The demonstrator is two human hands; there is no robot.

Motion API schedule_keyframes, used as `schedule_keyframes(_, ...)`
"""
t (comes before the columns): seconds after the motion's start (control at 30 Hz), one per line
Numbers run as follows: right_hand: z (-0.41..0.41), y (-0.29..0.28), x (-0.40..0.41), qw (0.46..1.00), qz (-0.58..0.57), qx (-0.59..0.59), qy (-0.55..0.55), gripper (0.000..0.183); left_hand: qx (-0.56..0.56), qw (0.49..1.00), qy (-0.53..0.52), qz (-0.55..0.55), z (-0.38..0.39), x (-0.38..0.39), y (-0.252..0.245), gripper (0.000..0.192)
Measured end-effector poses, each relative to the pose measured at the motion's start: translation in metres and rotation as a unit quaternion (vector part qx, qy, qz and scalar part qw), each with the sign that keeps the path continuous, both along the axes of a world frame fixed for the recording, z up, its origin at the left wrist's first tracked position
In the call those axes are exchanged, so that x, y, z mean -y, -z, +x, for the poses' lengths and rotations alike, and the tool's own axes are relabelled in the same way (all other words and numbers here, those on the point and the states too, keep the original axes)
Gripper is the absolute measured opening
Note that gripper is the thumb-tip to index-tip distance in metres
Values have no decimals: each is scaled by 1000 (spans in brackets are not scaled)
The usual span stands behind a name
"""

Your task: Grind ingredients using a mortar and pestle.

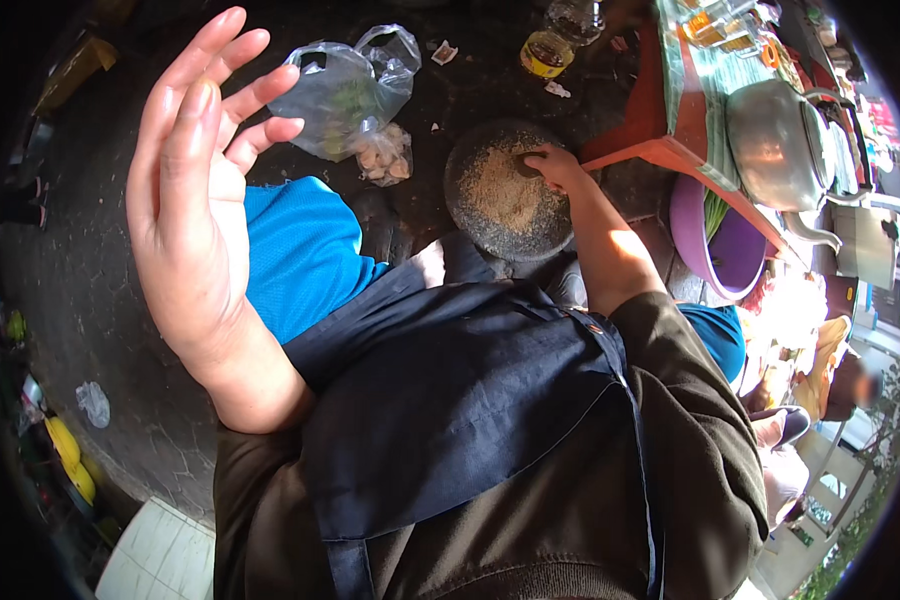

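My right hand (553, 166) grips a dark pestle (529, 160) over a round stone mortar (465, 217) on the floor in front of me. Coarse tan ground material (501, 187) covers much of the mortar's shallow face. On the left my left hand (202, 157) is raised close to the camera, fingers apart and holding nothing. Beyond its fingertips lies a clear plastic bag (330, 97) with something green inside. Beside that bag, a smaller plastic bag (385, 156) holds pale brown pieces.
A metal kettle (772, 142) stands on a red-framed table (675, 154) at right. Below it is a purple basin (682, 240) with green stalks. A bottle with a yellow label (547, 54) stands at the back. People are at far right.
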State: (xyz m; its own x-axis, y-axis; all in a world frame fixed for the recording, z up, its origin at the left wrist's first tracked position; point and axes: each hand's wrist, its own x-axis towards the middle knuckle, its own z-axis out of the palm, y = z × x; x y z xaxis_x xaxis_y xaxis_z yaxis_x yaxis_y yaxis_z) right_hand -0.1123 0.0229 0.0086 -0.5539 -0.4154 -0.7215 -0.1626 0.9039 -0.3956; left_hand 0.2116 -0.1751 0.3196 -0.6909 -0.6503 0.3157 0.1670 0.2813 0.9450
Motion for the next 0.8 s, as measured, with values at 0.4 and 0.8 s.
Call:
schedule_keyframes(0.4,63,53,-24,962,-79,-252,70,55,-10,999,34,-1,1,9,4,47)
schedule_keyframes(0.8,112,40,-30,974,-46,-211,-67,51,12,1000,-9,0,4,8,6,47)
